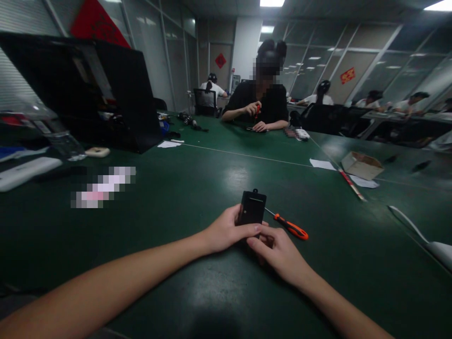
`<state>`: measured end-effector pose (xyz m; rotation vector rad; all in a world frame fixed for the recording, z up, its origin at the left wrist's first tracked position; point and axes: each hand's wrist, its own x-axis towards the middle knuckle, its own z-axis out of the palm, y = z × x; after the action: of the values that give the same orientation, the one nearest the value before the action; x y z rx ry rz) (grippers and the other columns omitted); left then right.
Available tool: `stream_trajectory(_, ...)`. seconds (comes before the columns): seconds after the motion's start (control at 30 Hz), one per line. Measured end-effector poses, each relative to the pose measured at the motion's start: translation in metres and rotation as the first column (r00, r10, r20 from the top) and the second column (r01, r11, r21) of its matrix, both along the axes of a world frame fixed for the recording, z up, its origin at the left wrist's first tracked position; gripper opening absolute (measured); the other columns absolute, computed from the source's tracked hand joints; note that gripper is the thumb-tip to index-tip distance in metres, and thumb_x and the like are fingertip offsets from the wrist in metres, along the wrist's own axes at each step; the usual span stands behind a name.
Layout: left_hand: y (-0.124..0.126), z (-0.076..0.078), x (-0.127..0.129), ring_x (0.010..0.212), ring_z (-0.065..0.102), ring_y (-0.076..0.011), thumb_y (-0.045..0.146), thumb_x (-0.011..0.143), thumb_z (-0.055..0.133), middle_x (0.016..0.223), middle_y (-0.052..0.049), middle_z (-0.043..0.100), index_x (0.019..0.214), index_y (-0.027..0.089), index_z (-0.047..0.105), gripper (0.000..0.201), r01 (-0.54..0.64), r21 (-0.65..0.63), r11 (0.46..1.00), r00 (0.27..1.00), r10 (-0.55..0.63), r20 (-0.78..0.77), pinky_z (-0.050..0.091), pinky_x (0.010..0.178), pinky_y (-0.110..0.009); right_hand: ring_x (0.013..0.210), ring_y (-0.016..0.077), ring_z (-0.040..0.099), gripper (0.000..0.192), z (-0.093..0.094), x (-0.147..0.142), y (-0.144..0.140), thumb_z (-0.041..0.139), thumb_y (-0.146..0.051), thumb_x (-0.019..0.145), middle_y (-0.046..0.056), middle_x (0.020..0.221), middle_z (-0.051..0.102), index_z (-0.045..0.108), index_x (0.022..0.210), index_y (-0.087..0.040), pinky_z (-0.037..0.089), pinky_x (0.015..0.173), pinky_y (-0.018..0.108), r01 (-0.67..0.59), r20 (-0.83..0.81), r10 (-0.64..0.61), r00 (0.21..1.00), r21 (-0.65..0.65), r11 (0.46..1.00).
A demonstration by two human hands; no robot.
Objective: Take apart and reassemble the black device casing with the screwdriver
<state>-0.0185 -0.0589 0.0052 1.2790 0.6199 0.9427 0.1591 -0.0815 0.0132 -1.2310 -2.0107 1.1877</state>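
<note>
The black case (252, 207) is held just above the near-middle part of the green worktop (169, 188), a small tab at its top pointing away from the wearer. The left hand (229, 230) has its grip closed around the case, thumb laid across the lower face; the right hand (277, 247) has curled fingers against the lower end, and whether its grip is clamped there or only touching, I cannot tell. On the case's face a thin pale line runs near the top and a small light spot sits below it; any lettering is too small to read. A screwdriver (291, 228) with an orange and black handle lies just right of the case, its shaft directed toward it; a brand on it cannot be made out. Writing shows mostly on the walls: the big red hanging (100, 23) at upper left bears dark characters, slanted and too unclear to read, while the red-and-gold hanging (347, 76) on the right and the red diamond (221, 60) at the back carry designs too small to decipher. A pixelated patch (106, 187) on the left covers whatever is printed there. The clear bottle (61, 129) beside the large black panel (123, 94) has blurred markings. Across the worktop a co-worker (259, 101) in black holds a red-handled tool (257, 109).
</note>
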Motion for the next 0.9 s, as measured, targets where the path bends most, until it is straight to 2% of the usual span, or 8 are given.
stream_trajectory(0.13, 0.002, -0.001, -0.0011, 0.105, 0.068, -0.027, 0.036, 0.077, 0.077, 0.118, -0.016, 0.069, 0.112, 0.012, 0.063, 0.045, 0.055, -0.028, 0.998, 0.998, -0.055, 0.021, 0.05, 0.097, -0.043, 0.052, 0.0119, 0.049, 0.031, -0.0033, 0.0001, 0.0, 0.057, -0.045, 0.089, -0.003, 0.061, 0.052, 0.06, 0.079, -0.016, 0.035, 0.051, 0.026, 0.015, -0.028, -0.016, 0.999, -0.031, 0.999)
stream_trajectory(0.23, 0.0025, -0.0021, -0.0005, 0.106, 0.067, -0.0278, 0.038, 0.077, 0.077, 0.117, -0.017, 0.069, 0.111, 0.012, 0.065, 0.044, 0.053, -0.022, 0.998, 0.998, -0.053, 0.025, 0.05, 0.097, -0.043, 0.051, 0.0124, 0.048, 0.031, -0.0032, -0.0005, -0.0007, 0.057, -0.045, 0.088, -0.003, 0.059, 0.051, 0.06, 0.079, -0.016, 0.035, 0.05, 0.027, 0.033, -0.012, -0.033, 0.999, -0.031, 0.999)
stream_trajectory(0.43, 0.0014, -0.0013, 0.001, 0.103, 0.068, -0.0278, 0.039, 0.075, 0.078, 0.115, -0.018, 0.07, 0.11, 0.011, 0.065, 0.046, -0.002, -0.002, 1.0, 1.0, 0.002, -0.004, 0.051, 0.094, -0.042, 0.051, 0.0122, 0.045, 0.031, -0.0042, -0.001, -0.0006, 0.056, -0.044, 0.088, -0.004, 0.056, 0.047, 0.06, 0.076, -0.016, 0.033, 0.05, 0.027, 0.038, 0.034, -0.039, 0.999, 0.037, 0.999)
stream_trajectory(0.63, 0.0022, -0.0034, 0.0005, 0.102, 0.068, -0.027, 0.041, 0.078, 0.076, 0.113, -0.017, 0.071, 0.109, 0.011, 0.066, 0.044, -0.008, 0.028, 1.0, 1.0, 0.008, -0.027, 0.051, 0.093, -0.041, 0.05, 0.0097, 0.036, 0.029, -0.0035, -0.0017, -0.0003, 0.061, -0.042, 0.086, -0.007, 0.054, 0.039, 0.057, 0.07, -0.018, 0.027, 0.05, 0.025, 0.023, 0.09, -0.039, 0.995, 0.176, 0.984)
stream_trajectory(0.9, 0.0037, -0.0018, 0.0001, 0.095, 0.068, -0.0252, 0.043, 0.078, 0.075, 0.104, -0.014, 0.072, 0.102, 0.011, 0.066, 0.042, -0.045, 0.038, 0.998, 0.996, 0.048, -0.077, 0.051, 0.087, -0.038, 0.049, 0.0097, 0.038, 0.033, -0.0049, -0.0009, -0.0003, 0.058, -0.043, 0.088, -0.007, 0.053, 0.041, 0.054, 0.067, -0.018, 0.028, 0.049, 0.026, 0.016, 0.074, -0.026, 0.997, 0.14, 0.99)
